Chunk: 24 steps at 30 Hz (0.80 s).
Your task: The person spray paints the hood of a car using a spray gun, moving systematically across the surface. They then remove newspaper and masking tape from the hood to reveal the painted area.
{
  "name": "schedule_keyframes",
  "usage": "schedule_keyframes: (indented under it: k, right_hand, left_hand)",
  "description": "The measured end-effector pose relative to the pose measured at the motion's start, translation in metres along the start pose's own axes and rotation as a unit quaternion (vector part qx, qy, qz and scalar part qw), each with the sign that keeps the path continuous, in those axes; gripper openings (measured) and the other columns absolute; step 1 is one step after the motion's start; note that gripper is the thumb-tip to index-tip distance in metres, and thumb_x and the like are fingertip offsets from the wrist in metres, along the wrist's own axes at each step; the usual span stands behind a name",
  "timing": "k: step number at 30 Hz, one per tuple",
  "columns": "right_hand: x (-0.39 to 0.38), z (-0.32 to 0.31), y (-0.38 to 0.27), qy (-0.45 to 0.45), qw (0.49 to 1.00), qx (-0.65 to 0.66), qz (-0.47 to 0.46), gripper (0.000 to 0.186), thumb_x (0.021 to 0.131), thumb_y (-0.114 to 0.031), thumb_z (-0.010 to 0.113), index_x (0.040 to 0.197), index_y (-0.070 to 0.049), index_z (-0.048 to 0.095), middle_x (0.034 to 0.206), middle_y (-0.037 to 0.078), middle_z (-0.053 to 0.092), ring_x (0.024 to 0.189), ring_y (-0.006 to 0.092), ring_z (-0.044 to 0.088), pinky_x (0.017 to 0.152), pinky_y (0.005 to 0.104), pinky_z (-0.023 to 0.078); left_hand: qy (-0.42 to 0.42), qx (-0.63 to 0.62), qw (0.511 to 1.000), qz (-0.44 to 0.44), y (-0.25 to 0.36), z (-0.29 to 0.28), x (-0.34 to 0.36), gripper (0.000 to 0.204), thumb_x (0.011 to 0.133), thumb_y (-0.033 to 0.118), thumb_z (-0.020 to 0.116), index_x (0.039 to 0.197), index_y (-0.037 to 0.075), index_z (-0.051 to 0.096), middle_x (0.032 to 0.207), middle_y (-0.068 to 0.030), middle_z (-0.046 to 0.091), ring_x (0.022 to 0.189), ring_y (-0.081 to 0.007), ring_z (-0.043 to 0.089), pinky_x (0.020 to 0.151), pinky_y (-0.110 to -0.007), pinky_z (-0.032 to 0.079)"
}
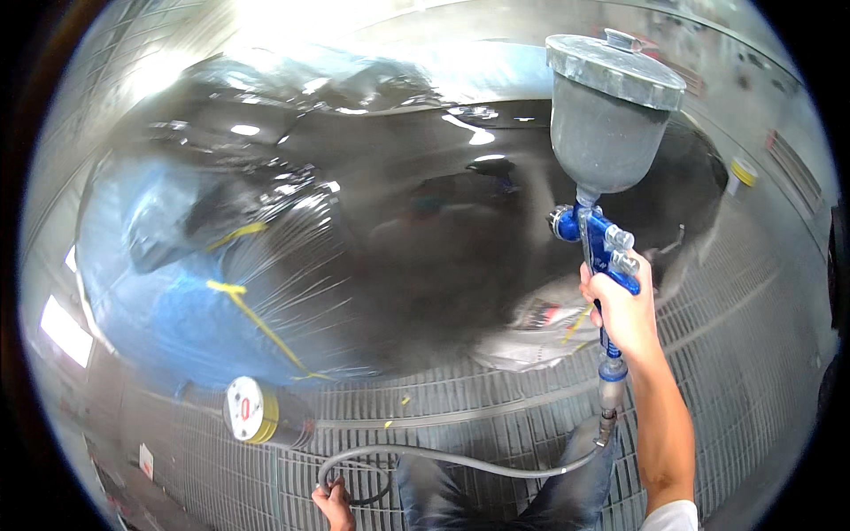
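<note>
My right hand (624, 305) is closed round the handle of a blue spray gun (595, 234), raised at the right. A large grey paint cup (606, 133) with a lid sits on top of the gun. From the gun's lower end a grey air hose (478, 458) runs down and left in a curve. Low in the view, my left hand (335, 506) grips that hose where it bends. Left of the gun lies a glossy dark car body panel (425, 239); the gun's nozzle points toward it. Whether paint is leaving the nozzle I cannot tell.
Bluish plastic sheeting (168, 301) with strips of yellow tape (257, 332) covers the car's left part. A white and yellow bucket (252, 411) stands on the grated floor (425, 403) near the car. Another yellow-topped container (744, 173) is at the far right.
</note>
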State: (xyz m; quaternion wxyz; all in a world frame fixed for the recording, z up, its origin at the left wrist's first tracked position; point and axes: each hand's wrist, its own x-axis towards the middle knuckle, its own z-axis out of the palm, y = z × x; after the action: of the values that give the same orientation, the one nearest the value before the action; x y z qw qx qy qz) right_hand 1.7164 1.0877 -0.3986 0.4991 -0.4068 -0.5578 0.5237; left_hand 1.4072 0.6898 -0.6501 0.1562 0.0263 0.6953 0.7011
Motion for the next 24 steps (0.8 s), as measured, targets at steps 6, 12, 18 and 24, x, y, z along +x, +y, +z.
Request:
schedule_keyframes:
  k: [6,12,18,24]
  right_hand:
    - [-0.041,0.11,0.002,-0.112,0.993,0.008,-0.038,0.054,0.08,-0.001,0.056,0.133,-0.002,0.052,0.076,-0.003,0.056,0.067,0.0035,0.05,0.062,0.02,0.043]
    - [-0.066,0.172,0.023,-0.223,0.966,0.05,-0.125,0.058,0.08,0.0,0.054,0.138,0.0,0.047,0.087,-0.001,0.06,0.07,0.004,0.049,0.065,0.0216,0.043]
    - [-0.065,0.151,0.04,-0.196,0.969,0.007,-0.152,0.015,0.078,-0.007,0.058,0.092,-0.002,0.063,0.07,-0.002,0.059,0.06,0.0039,0.052,0.056,0.02,0.043]
    - [-0.045,0.06,0.047,-0.087,0.994,0.043,-0.051,0.011,0.073,-0.006,0.057,0.082,-0.003,0.062,0.066,0.002,0.058,0.05,0.0072,0.051,0.042,0.0214,0.038]
  left_hand:
    - [0.04,-0.045,0.997,0.052,0.01,-0.046,0.02,0.031,0.08,-0.002,0.059,0.061,0.012,0.038,0.049,0.0032,0.036,0.041,-0.0067,0.03,0.04,-0.024,0.022]
    - [0.065,-0.097,0.99,0.077,-0.004,-0.07,0.038,0.025,0.085,0.01,0.06,0.073,0.014,0.039,0.053,0.0032,0.036,0.04,-0.0073,0.032,0.037,-0.025,0.028]
    - [0.049,-0.058,0.994,0.084,-0.032,-0.078,0.057,0.028,0.084,0.007,0.063,0.069,0.012,0.04,0.05,0.0027,0.033,0.038,-0.0075,0.032,0.034,-0.025,0.026]
    - [-0.03,-0.039,0.996,0.074,-0.034,-0.042,0.052,0.034,0.081,0.005,0.061,0.061,0.014,0.035,0.049,0.003,0.03,0.038,-0.0066,0.03,0.035,-0.026,0.023]
